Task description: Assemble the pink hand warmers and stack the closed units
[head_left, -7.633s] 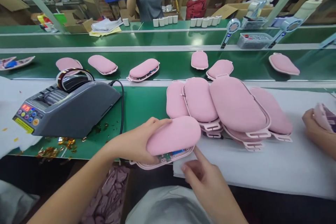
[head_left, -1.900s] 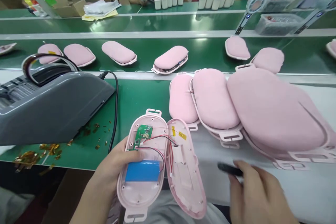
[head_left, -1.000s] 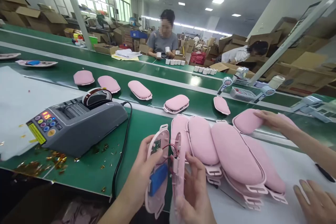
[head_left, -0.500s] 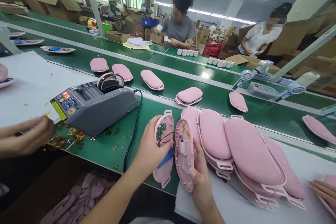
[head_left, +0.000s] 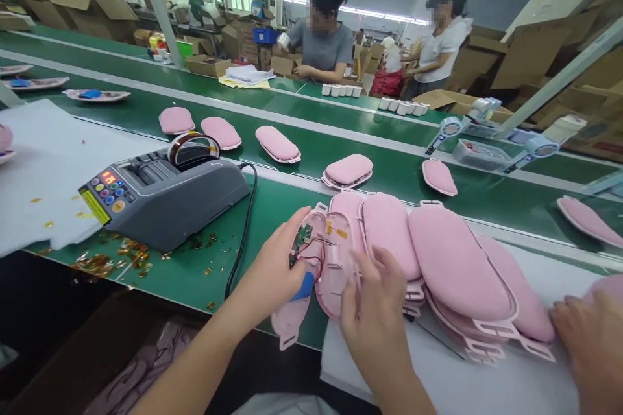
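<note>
My left hand (head_left: pixel 275 266) is closed around one half of a pink plastic casing (head_left: pixel 285 321), which carries a green circuit board (head_left: pixel 304 233) and a blue wrapped part (head_left: pixel 304 286). Thin red and black wires (head_left: pixel 314 253) run from it to the other pink casing half (head_left: pixel 333 295), lying open beside it with a white block (head_left: pixel 333 255) and amber tape (head_left: pixel 335 229) inside. Over that half's right edge is my right hand (head_left: pixel 377 311), slightly blurred, fingers apart and nothing visible between them. Whether its fingertips touch the shell I cannot tell.
Stacked pink padded casings (head_left: pixel 460 266) stand to the right, where another person's hand (head_left: pixel 591 331) rests near one. A grey tape dispenser (head_left: pixel 180 198) with a black cable (head_left: pixel 246 233) sits left, amid amber tape scraps (head_left: pixel 139 256). More pink casings (head_left: pixel 277 142) lie on the green belt.
My right hand has loosened from the right casing half, which now lies flatter. The other person's hand at left has gone from view; the one at right has come further in.
</note>
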A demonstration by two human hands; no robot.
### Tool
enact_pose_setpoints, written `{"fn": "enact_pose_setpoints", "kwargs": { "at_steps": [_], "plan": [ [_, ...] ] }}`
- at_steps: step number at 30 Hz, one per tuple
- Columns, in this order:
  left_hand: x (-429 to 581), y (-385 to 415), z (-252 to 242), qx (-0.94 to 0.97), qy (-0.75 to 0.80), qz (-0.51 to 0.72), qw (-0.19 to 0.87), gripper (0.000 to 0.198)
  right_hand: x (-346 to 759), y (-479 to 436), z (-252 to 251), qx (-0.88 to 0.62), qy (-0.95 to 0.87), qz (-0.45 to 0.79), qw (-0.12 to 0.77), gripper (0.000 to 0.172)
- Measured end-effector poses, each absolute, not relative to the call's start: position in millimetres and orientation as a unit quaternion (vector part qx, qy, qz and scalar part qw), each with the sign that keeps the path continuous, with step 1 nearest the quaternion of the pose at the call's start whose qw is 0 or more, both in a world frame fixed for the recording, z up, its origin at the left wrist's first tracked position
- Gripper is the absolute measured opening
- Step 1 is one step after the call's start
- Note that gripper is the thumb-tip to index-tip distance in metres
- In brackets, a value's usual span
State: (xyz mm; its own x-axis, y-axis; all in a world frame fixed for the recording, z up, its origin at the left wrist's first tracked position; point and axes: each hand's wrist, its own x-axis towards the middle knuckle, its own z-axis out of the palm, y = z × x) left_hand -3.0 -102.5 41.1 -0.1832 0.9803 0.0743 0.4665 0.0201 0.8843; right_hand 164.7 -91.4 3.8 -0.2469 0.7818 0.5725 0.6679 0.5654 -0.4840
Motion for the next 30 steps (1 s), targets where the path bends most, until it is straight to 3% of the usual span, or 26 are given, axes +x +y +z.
{"fn": "enact_pose_setpoints", "kwargs": {
  "at_steps": [3, 7, 10, 15, 23, 26, 30],
  "plan": [
    [-5.8, -93.6, 47.6, 0.576, 0.656, 0.371, 0.316, 0.075, 167.7, -87.2, 12.3, -0.414, -0.856, -0.065, 0.304, 0.024],
    [-11.3, -85.5, 60.0, 0.578, 0.659, 0.334, 0.347, 0.078, 160.1, -80.9, 22.4, -0.38, -0.902, -0.097, 0.178, 0.016],
    [-18.4, -82.6, 66.9, 0.576, 0.639, 0.333, 0.386, 0.08, 148.7, -78.3, 25.3, -0.407, -0.895, -0.125, 0.131, 0.017],
    [-30.1, -81.6, 65.4, 0.562, 0.611, 0.352, 0.432, 0.08, 139.8, -76.8, 20.8, -0.432, -0.879, -0.143, 0.145, 0.023],
    [-33.3, -88.1, 55.2, 0.558, 0.604, 0.381, 0.424, 0.079, 134.9, -79.9, 11.7, -0.431, -0.863, -0.141, 0.223, 0.014],
    [-32.0, -92.5, 50.3, 0.551, 0.609, 0.4, 0.407, 0.079, 129.4, -73.3, 18.0, -0.455, -0.851, -0.029, 0.262, 0.015],
    [-27.3, -99.2, 43.0, 0.548, 0.604, 0.429, 0.388, 0.078, 126.3, -55.5, 36.8, -0.445, -0.858, 0.109, 0.231, 0.018]
  ]
}}
